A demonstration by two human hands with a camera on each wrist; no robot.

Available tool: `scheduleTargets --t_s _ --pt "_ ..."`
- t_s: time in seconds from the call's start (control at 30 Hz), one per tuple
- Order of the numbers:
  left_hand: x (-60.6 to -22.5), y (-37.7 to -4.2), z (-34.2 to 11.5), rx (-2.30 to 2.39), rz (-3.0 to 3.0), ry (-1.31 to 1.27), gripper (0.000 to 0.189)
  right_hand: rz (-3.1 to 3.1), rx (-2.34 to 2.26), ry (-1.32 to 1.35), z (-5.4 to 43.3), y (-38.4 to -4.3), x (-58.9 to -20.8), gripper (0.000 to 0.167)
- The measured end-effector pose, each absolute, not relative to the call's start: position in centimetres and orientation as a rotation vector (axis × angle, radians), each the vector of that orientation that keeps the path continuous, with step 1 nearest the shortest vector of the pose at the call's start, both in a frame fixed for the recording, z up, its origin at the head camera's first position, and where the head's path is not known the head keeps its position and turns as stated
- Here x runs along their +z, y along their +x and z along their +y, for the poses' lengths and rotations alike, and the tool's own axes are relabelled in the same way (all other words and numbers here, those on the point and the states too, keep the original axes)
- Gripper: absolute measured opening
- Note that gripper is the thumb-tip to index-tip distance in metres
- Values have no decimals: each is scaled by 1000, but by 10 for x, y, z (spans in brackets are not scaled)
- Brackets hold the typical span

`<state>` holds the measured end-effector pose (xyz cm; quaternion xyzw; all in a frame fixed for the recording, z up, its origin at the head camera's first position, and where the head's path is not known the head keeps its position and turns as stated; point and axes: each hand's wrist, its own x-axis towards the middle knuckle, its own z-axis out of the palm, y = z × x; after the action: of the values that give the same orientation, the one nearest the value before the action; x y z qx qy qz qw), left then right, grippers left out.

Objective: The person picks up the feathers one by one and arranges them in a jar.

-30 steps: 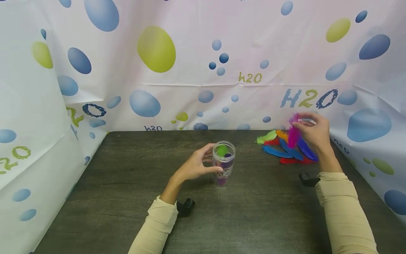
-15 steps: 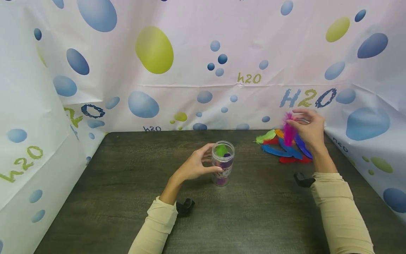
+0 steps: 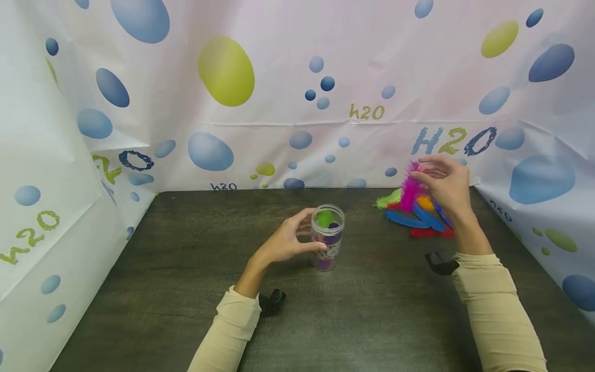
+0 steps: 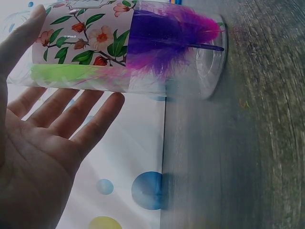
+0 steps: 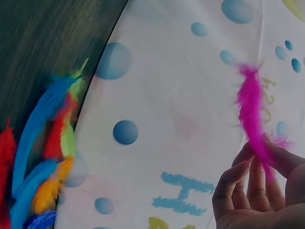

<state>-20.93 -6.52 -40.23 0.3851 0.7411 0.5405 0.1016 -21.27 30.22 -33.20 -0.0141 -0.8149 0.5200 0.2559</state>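
A clear jar [image 3: 327, 237] stands upright and uncapped near the middle of the table, steadied by my left hand [image 3: 288, 240] with thumb and fingers round its side. In the left wrist view the jar [image 4: 95, 38] bears a flower-patterned label, and purple, pink and lime-green feathers [image 4: 157, 38] show inside. My right hand [image 3: 446, 183] pinches a magenta feather [image 3: 410, 191] by one end, raised over a loose pile of feathers [image 3: 418, 219]. The right wrist view shows the magenta feather [image 5: 251, 109] between thumb and fingertips.
In the pile lie blue [image 5: 35, 129], red [image 5: 58, 129], orange [image 5: 52, 186] and lime-green feathers at the table's back right. A white sheet [image 3: 279, 51] with blue and green spots hangs behind and beside the dark table [image 3: 209, 227]. Black wrist mounts [image 3: 271, 302] sit at both cuffs.
My right hand has moved left and slightly up with the magenta feather, uncovering more of the orange feather. The left hand and jar have stayed in place.
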Motion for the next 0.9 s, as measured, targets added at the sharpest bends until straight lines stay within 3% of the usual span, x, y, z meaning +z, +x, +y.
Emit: scheduleTargets --t_s 0.9 --pt "-401 -208 -66 1587 2198 1140 70 -2081 1620 141 259 -202 -312 18"
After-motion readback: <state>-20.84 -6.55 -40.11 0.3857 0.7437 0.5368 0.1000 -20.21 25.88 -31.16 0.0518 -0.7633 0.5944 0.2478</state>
